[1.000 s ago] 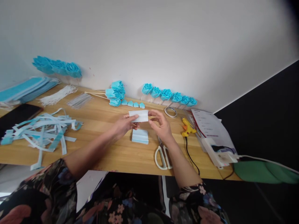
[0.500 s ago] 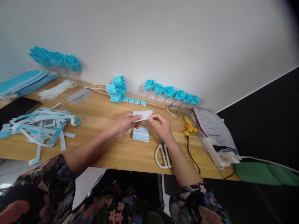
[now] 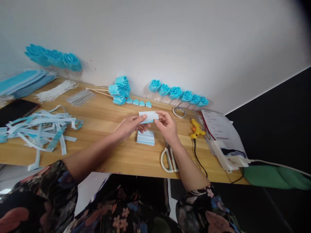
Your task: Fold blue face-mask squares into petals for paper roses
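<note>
Between both hands, above the table, is a small rectangular piece of white and light-blue mask fabric (image 3: 150, 116). My left hand (image 3: 132, 125) pinches its left end, thumb on top. At the right end, the thumb and fingers of my right hand (image 3: 167, 127) close on the fabric, and blue shows along its lower edge. A thin wooden stick (image 3: 120, 124) pokes out beside my left hand; whether the hand grips it I cannot tell. Just below the hands lies a stack of cut fabric pieces (image 3: 145, 138). White-handled scissors (image 3: 166, 160) rest partly under my right forearm.
Blue fabric roses (image 3: 175, 93) stand along the wall, with more lying beside small folded petals (image 3: 135, 102). Fabric strips (image 3: 46, 129), wires (image 3: 80, 97) and masks (image 3: 26, 82) lie left. Right are a tape roll (image 3: 179, 112), yellow glue gun (image 3: 197, 128) and power strip (image 3: 224, 158).
The fabric piece has turned so more of its face and blue lower edge show. My right fingers have shifted on its right end. The stick now shows left of my left hand.
</note>
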A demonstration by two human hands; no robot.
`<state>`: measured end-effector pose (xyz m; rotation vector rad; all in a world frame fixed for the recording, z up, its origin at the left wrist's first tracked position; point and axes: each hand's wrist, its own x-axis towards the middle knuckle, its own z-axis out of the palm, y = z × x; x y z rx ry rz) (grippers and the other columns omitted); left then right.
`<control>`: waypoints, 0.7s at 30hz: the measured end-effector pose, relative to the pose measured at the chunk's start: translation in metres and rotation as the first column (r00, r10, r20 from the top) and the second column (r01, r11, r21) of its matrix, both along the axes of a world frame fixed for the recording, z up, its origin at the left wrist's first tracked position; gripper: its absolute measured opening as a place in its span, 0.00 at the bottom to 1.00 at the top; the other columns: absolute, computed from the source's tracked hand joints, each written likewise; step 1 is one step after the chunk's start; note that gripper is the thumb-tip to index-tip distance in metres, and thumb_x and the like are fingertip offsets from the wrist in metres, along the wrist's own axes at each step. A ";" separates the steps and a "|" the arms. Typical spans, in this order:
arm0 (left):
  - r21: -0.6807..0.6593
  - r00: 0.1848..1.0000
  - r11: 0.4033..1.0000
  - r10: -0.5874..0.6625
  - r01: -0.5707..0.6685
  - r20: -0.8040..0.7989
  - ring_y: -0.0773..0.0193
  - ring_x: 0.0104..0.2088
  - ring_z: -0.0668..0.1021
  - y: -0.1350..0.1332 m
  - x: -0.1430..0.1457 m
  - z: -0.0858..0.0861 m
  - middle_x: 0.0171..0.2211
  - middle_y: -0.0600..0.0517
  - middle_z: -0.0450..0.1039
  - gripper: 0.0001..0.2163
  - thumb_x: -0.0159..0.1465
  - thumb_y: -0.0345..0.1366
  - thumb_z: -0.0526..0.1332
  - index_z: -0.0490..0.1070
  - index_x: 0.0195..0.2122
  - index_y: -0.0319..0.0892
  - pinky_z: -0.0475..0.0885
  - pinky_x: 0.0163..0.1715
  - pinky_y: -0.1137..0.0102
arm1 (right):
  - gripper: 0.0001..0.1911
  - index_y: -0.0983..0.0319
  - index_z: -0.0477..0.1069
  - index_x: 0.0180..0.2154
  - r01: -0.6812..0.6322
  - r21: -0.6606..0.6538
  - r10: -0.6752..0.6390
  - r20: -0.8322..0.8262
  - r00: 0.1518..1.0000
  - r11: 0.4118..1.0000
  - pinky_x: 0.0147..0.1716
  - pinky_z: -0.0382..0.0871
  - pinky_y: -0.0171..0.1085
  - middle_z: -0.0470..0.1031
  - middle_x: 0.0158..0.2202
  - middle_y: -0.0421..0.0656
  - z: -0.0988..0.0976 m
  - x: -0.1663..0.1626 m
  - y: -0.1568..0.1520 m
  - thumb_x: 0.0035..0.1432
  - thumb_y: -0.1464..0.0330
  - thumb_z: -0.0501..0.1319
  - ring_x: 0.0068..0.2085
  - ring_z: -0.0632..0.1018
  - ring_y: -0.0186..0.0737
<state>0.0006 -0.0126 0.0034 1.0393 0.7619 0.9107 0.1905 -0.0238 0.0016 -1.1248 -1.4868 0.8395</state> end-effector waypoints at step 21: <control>0.305 0.956 0.951 0.128 -0.043 -0.264 0.70 0.22 0.69 -0.002 -0.004 0.002 0.21 0.54 0.71 0.13 0.59 0.44 0.64 0.73 0.26 0.39 0.63 0.25 0.73 | 0.31 0.55 0.69 0.57 -0.167 -0.102 0.165 -0.027 0.986 0.981 0.36 0.73 0.37 0.77 0.38 0.40 -0.002 -0.001 -0.001 0.53 0.56 0.69 0.36 0.76 0.38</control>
